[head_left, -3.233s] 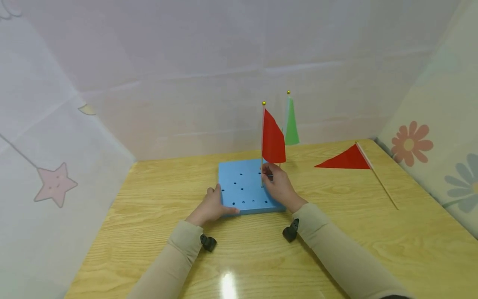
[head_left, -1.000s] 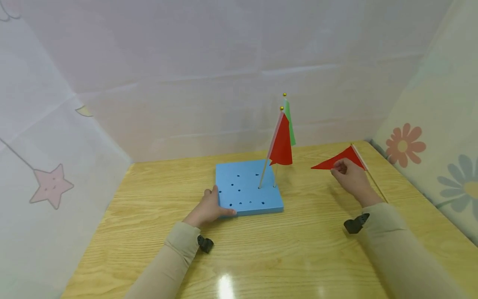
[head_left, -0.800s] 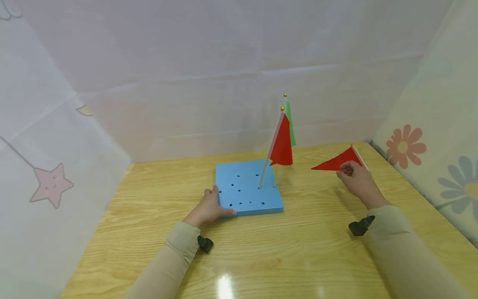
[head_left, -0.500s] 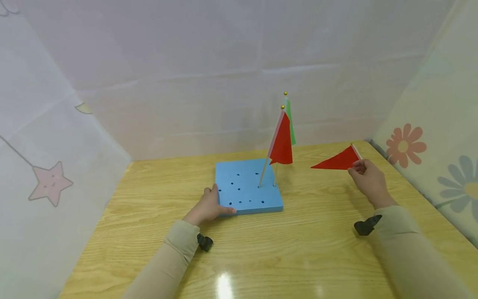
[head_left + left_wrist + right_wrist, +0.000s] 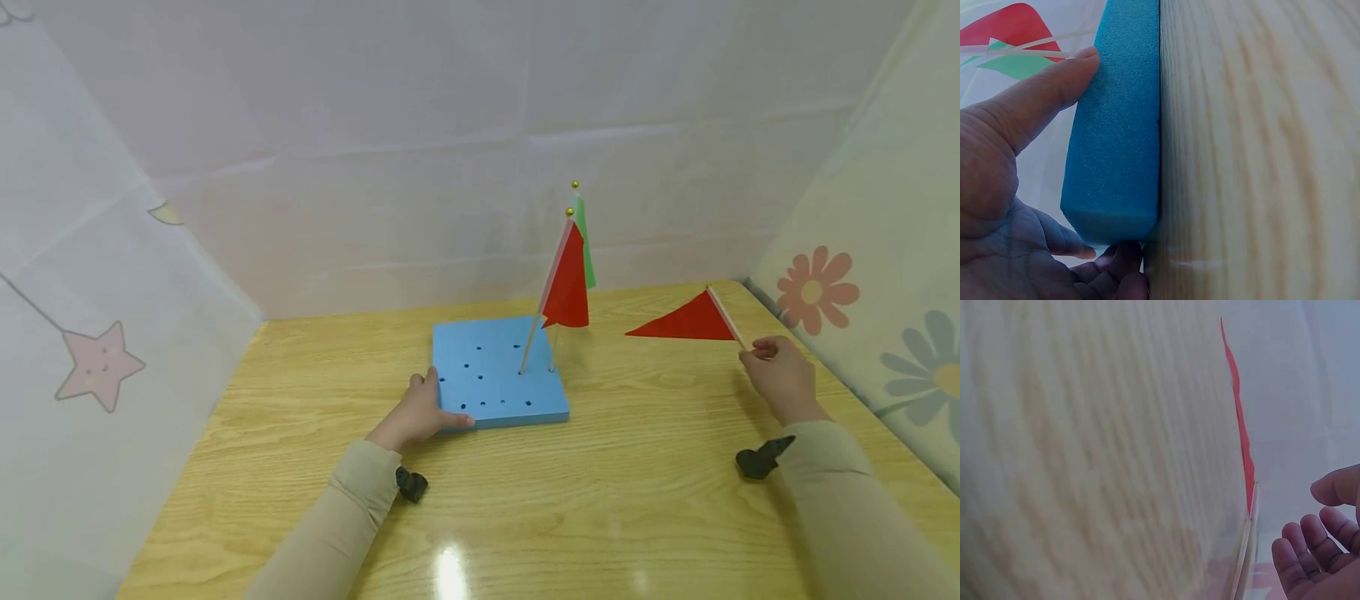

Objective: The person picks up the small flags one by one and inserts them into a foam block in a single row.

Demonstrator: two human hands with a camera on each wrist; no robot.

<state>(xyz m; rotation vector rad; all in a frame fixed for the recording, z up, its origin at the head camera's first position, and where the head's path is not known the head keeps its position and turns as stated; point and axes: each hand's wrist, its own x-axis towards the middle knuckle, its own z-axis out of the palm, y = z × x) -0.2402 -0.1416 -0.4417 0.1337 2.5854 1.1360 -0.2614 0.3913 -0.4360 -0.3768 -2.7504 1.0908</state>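
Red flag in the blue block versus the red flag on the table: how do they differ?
Pose: the standing flag leans in the blue block; the lying flag rests on the table. Shape: the standing flag hangs draped; the lying flag is spread into a triangle. Both are red, on pale sticks.

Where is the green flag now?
In the head view, the green flag stands near the right edge of the blue foam board, partly behind the leaning red flag.

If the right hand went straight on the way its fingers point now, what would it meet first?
Most likely the stick of the red flag lying on the table, just ahead of the right hand; height is hard to judge, so it might pass over.
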